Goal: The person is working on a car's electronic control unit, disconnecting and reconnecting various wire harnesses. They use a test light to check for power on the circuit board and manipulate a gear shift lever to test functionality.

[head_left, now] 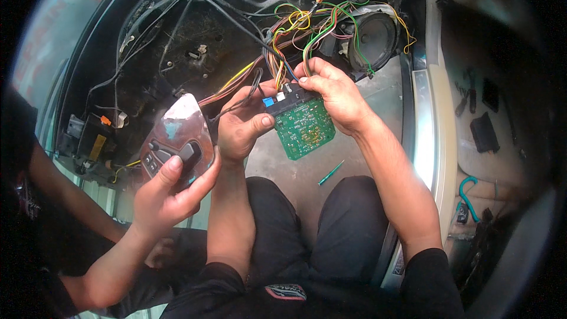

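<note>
Green circuit board (302,133) pinched in our left grip (241,125)
Right grip (333,95) closed at its black connector (287,105); we spare the wires (279,75) strain.

The head view comes from the left one of two fisheye cameras worn on the person's head. It looks steeply down and forward, over the black-trousered legs (351,218), toward the black, stripped door shell (227,53) across the top. The left hand (243,124), right hand (338,95) and green, square circuit board (304,131) appear close, around mid-frame. The long silver-and-cream sill (424,124) bows along the right side.
</note>
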Action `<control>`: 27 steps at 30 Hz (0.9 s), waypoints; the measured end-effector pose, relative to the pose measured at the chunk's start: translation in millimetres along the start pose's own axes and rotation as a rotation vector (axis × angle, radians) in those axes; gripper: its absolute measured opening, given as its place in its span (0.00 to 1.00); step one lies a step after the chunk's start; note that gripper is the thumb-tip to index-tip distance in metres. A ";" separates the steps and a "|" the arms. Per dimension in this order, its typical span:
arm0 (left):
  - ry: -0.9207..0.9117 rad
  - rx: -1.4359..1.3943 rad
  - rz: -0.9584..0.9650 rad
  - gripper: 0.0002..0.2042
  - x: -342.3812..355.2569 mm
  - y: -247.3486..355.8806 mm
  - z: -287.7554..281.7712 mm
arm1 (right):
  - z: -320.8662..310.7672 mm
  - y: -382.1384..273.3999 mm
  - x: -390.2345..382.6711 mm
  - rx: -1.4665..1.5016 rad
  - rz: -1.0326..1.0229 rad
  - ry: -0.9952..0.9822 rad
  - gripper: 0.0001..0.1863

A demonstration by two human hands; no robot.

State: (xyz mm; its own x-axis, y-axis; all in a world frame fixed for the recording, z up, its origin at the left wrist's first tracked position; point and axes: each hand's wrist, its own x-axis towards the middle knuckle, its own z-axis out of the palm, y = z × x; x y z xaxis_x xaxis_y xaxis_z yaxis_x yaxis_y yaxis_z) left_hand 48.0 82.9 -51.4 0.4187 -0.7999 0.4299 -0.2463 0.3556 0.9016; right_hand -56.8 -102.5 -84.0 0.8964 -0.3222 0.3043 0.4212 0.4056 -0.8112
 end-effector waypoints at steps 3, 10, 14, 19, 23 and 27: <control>-0.032 0.001 -0.003 0.25 1.3 3.4 -2.2 | 2.1 0.5 0.5 -0.041 -0.011 0.006 0.10; 0.010 -0.077 -0.064 0.26 -2.4 -4.4 -7.8 | 2.8 -0.3 -1.4 -0.075 0.003 0.041 0.11; 0.012 -0.035 -0.047 0.27 -1.8 -0.6 -9.2 | 4.4 3.6 0.0 -0.104 -0.042 0.068 0.12; -0.034 0.188 0.099 0.23 5.5 -1.4 -19.3 | -2.4 -0.2 1.0 -0.184 -0.035 -0.015 0.13; -0.022 0.164 0.087 0.23 5.0 -6.0 -20.8 | -6.7 -7.6 0.1 -0.235 0.001 -0.085 0.17; 0.051 0.111 0.059 0.22 0.8 -6.2 -15.8 | -2.6 -9.9 -0.8 -0.272 0.003 -0.105 0.21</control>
State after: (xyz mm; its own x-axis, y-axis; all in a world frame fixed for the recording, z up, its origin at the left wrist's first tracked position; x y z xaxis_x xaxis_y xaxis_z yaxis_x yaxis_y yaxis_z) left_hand 63.7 87.7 -55.9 0.4433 -0.7527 0.4868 -0.3661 0.3436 0.8648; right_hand -62.1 -108.4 -77.5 0.9130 -0.2250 0.3403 0.3788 0.1580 -0.9119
